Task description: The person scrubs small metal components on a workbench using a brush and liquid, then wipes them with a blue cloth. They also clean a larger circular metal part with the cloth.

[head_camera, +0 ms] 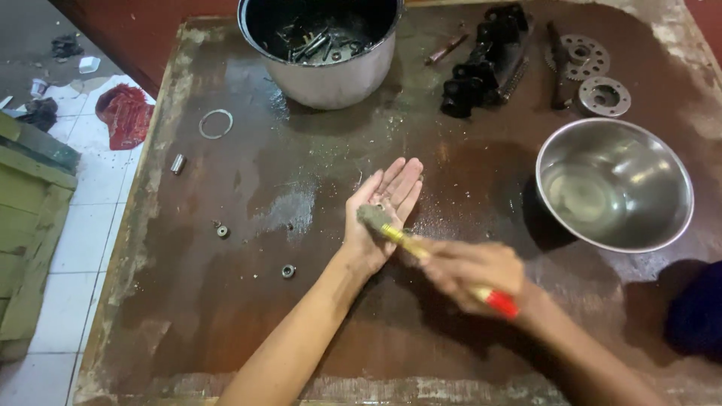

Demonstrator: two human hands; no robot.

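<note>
One wet, stained worktable (226,316) carries all of it, and I'm at the scrubbing stage, as I judge it. Two round vessels stand on it: a deep metal pot (331,75) at the far edge with dark small metal pieces inside, too jumbled to count, and an empty steel bowl (615,184) to my right. One black machine casting (485,64) lies between them at the back, with two toothed discs (594,75) beside it.

My left hand (380,218) lies palm up over the middle of the table, fingers spread flat; something tiny seems to rest on the palm, but I cannot tell what it is. My right hand (474,274) is blurred with motion, fingers wrapped tight around a brush (421,252) with a yellow shaft and red end; its grey bristles touch the left palm.

The next stroke, I'd say, calls for keeping the palm level so nothing rolls off.

Smaller items on the left: one thin metal ring (216,123), one short cylinder (178,163), and two little bearings (222,231), well apart from each other.
</note>
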